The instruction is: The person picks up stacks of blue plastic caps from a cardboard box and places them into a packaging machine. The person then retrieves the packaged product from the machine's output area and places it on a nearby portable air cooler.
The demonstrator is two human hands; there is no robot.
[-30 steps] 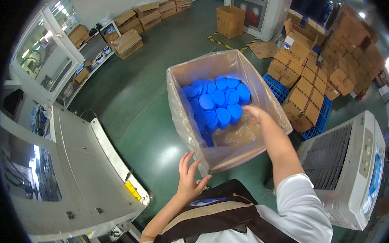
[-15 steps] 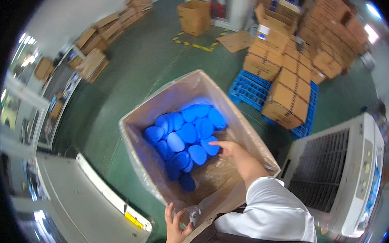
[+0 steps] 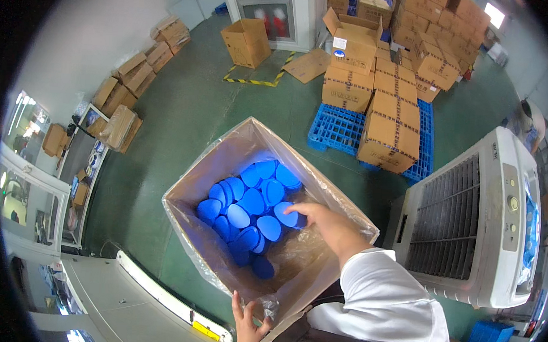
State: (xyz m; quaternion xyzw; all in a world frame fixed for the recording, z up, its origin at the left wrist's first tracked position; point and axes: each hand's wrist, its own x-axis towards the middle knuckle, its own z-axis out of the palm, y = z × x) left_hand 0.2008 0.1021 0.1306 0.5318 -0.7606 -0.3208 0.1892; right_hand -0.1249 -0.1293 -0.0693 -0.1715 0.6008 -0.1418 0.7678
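Several flat, rounded blue discs (image 3: 239,215) lie heaped in the far and left part of a cardboard box (image 3: 340,202) lined with clear plastic film. My right hand (image 3: 313,217) reaches into the box from the right and pinches a blue disc (image 3: 286,214) at the heap's right edge, thumb and fingertips on its rim. At the near left, my left hand (image 3: 250,323) grips the box's edge, fingers hooked over it beside the crumpled liner (image 3: 269,307). The lower discs are hidden by those on top.
A white air cooler (image 3: 448,220) stands close on the right. Behind it are taped cartons (image 3: 391,124) on a blue pallet (image 3: 335,129). A grey cabinet (image 3: 115,302) is at lower left. An open carton (image 3: 246,42) sits at the back, and a person (image 3: 530,125) is at far right.
My view has tilted up, showing more of the room's back. My right hand stays at the same disc, and my left hand keeps its place on the box edge.
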